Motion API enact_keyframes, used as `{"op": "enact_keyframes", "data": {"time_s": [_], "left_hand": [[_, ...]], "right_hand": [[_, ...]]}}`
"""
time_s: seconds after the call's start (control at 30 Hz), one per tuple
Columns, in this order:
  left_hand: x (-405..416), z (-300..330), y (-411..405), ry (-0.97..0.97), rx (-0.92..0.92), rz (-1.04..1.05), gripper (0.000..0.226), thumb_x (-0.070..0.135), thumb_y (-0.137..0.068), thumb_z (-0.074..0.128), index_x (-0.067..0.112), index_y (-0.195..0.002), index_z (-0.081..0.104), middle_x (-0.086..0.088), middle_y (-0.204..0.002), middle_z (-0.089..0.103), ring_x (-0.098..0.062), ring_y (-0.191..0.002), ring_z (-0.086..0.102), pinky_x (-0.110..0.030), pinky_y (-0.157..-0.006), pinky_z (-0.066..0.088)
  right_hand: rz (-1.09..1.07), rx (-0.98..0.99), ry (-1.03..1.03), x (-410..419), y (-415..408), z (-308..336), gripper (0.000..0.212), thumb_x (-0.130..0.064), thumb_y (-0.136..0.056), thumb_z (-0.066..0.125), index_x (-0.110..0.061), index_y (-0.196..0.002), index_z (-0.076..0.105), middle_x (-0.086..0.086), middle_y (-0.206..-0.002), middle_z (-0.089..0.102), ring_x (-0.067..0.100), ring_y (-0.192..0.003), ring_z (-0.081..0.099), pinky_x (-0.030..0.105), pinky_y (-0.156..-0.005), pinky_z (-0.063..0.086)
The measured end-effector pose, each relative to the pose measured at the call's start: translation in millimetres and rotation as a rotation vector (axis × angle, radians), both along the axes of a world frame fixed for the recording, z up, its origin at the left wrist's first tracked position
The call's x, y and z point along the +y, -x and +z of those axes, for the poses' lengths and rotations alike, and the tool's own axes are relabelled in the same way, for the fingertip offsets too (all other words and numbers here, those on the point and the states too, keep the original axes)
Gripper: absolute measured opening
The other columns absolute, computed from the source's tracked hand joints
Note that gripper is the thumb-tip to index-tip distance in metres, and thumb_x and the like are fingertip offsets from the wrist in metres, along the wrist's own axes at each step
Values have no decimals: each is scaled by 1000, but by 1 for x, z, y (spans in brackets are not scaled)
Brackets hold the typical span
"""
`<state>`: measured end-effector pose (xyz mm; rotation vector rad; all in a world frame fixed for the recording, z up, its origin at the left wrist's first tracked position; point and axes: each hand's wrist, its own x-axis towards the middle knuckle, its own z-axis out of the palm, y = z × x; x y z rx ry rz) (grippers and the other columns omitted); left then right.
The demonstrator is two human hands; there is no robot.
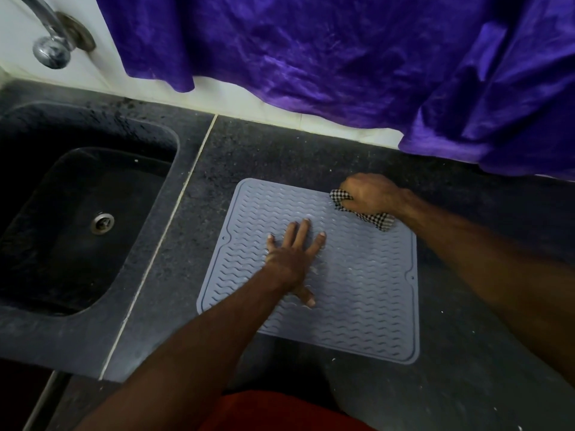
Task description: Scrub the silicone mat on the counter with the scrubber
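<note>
A grey-blue silicone mat (357, 290) with a wavy ribbed surface lies flat on the dark counter (264, 150). My left hand (292, 253) presses on the mat's middle, palm down, fingers spread and straight. My right hand (367, 194) grips a black-and-white checked scrubber (378, 219) at the mat's far right corner. The scrubber pokes out on both sides of the fist and touches the mat.
A dark sink (84, 213) with a metal drain (102, 223) sits left of the mat, beyond a pale seam. A chrome tap (51, 42) is mounted on the white wall above it. Purple cloth (342, 57) hangs over the counter's back and right.
</note>
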<state>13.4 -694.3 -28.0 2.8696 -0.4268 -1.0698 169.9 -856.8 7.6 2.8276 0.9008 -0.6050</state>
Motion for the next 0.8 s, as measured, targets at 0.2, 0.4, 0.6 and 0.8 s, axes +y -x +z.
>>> {"op": "enact_keyframes", "data": {"time_s": [0.2, 0.4, 0.6, 0.8], "left_hand": [[0, 2, 0, 5, -9, -5, 144, 60, -60, 83, 30, -150, -26, -11, -151, -41, -35, -142, -31, -69, -112, 2], [2, 1, 1, 17, -20, -1, 143, 60, -61, 82, 30, -151, -24, -11, -152, -40, -35, -142, -30, -69, -113, 2], [0, 0, 2, 10, -23, 9, 145, 60, -58, 84, 30, -150, -25, -11, -152, -41, -34, -142, -31, -70, -112, 0], [1, -3, 2, 13, -1, 28, 144, 60, -60, 83, 31, -149, -27, -11, -152, -41, -33, -142, -32, -69, -110, -6]], "right_hand": [[81, -127, -118, 32, 8, -16, 23, -33, -92, 54, -15, -105, 59, 5, -106, 59, 17, -86, 54, 29, -72, 43], [74, -99, 5, -9, 5, -6, 23, -36, -92, 54, -16, -103, 59, 6, -106, 58, 17, -86, 54, 32, -74, 46], [97, -190, -318, 49, 20, -6, 31, -23, -86, 64, -20, -116, 59, 1, -111, 52, 17, -97, 49, 30, -78, 44], [321, -137, -196, 62, 31, -26, 67, -18, -84, 64, -21, -144, 34, 4, -146, 38, 24, -126, 40, 40, -99, 37]]}}
